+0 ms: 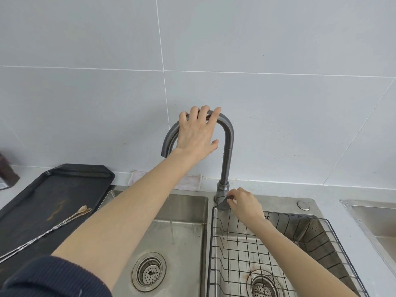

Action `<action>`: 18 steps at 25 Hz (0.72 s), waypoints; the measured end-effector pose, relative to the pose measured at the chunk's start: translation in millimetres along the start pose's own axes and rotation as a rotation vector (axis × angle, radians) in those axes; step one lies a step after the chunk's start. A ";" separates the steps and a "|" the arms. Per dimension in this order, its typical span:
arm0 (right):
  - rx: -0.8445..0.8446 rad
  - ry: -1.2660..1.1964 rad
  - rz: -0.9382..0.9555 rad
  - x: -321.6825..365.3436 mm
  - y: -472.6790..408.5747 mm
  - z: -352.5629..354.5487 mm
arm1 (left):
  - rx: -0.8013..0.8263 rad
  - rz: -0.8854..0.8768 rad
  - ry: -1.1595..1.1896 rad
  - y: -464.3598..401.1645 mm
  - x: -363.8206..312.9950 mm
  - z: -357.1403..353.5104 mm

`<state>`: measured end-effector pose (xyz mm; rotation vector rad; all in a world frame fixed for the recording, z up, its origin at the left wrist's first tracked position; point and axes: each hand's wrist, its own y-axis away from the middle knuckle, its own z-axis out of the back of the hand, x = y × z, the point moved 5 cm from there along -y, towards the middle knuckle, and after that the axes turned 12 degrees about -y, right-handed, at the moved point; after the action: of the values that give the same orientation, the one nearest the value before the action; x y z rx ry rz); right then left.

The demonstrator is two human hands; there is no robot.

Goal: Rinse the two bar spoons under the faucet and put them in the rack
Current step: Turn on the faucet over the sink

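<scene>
Two bar spoons lying on tray; both hands occupied at faucet.

Two long twisted-stem metal bar spoons [46, 232] are lying together on the black rectangular tray [53, 185] at 9 o'clock, long axis running 8 to 2 o'clock, bowl ends pointing toward 2. The left hand [196, 133] is curling its fingers over the arched grey steel faucet [227, 151]; the right hand [246, 203] is pinching the faucet's small base lever [230, 197]. A thin stream is falling into the left stainless basin [182, 211]. The black wire rack [235, 249] is sitting in the right basin. No lettering is legible.

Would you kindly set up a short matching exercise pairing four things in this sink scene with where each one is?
Things:
1. left hand
2. right hand
3. bar spoons
4. wire rack

Places:
A. on the black tray
B. at the faucet's base handle
C. in the right basin
D. on top of the faucet's curved spout

Pairs: 1-D, 2-B, 3-A, 4-C
</scene>
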<state>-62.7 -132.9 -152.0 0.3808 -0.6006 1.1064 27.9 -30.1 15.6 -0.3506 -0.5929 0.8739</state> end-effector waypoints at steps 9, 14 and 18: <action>0.087 0.184 0.067 31.5 30.1 1.3 | 0.196 -0.001 0.261 40.8 31.9 13.9; 0.088 0.204 0.052 57.9 49.6 -12.0 | 0.278 0.021 0.271 76.9 63.6 12.5; 0.111 0.218 0.058 82.0 66.9 -33.8 | 0.361 0.015 0.260 111.1 96.8 -2.2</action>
<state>-89.1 -27.7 -127.7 0.3347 -0.3604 1.2216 9.5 113.7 -10.6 -0.1369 -0.1854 0.9131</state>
